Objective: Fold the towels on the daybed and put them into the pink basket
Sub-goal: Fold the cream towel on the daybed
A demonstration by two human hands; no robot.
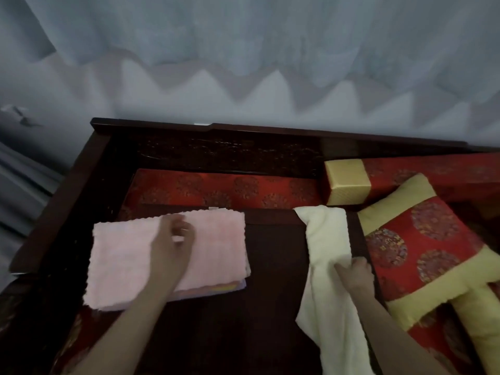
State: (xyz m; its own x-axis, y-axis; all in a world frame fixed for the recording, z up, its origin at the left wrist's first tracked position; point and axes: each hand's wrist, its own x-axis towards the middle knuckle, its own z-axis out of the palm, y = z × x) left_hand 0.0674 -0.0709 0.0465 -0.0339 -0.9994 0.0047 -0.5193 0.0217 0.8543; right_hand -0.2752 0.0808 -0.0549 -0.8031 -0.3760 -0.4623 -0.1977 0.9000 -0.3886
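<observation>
A folded pink towel [119, 255] lies flat on the dark wooden daybed [273, 266], at the left. Under its near right corner shows the edge of another folded cloth with coloured stripes [216, 289]. My left hand [173, 244] hovers over or rests on the pink towel, fingers loosely curled and blurred; it holds nothing I can make out. A cream towel [327, 234] lies unfolded in a long strip on the right side of the daybed. My right hand [354, 274] is closed on its right edge. No pink basket is in view.
Red and gold patterned cushions [422, 244] lie at the right, with a gold-ended bolster [347, 182] behind them. A red patterned mat [224, 190] runs along the carved dark backrest [216, 155]. Pale curtains [243, 55] hang behind the daybed.
</observation>
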